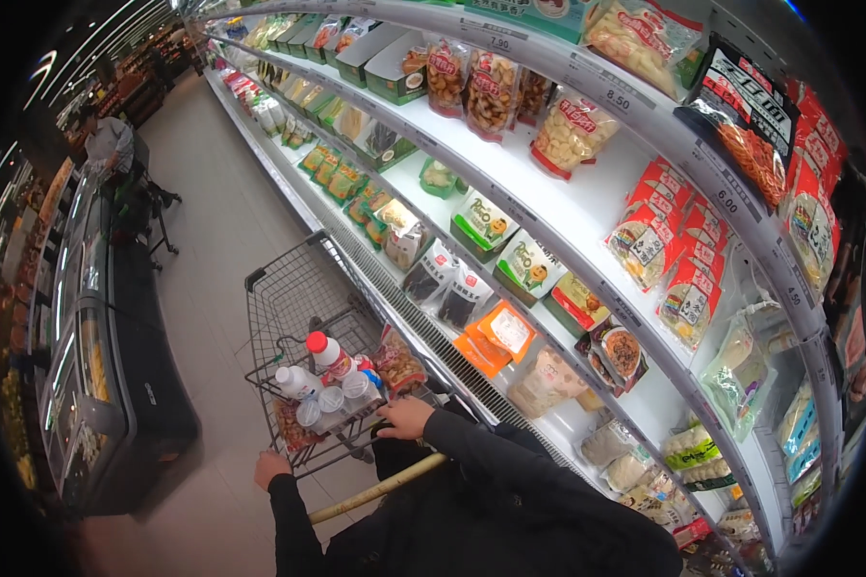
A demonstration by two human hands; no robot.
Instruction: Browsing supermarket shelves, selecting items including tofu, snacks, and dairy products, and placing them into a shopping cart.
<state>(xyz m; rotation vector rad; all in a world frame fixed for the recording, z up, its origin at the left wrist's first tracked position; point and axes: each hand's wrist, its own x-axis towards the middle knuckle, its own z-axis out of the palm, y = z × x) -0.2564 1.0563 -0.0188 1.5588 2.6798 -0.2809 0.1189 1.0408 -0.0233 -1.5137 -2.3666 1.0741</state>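
Note:
A metal wire shopping cart (299,278) stands before me, its yellowish handle bar (379,487) close to my body. My left hand (273,470) is curled beside the cart's near left corner; whether it grips the frame is unclear. Over the near part of the cart reaches my right hand (406,418), fingertips at the edge of the goods, contact uncertain. Those goods include a red-capped white bottle (330,352), a white-capped bottle (297,382) and several clear plastic cups (332,399). A bag of reddish-brown food (400,360) lies at right, another similar bag (294,427) at left.
Along my right runs a lit refrigerated shelf (433,144) with packaged foods, including orange packets (494,337) and red-and-white packs (646,223). A dark chest freezer (151,404) borders the aisle floor (209,216) at left. Farther off, a person (108,144) stands beside another cart (160,209).

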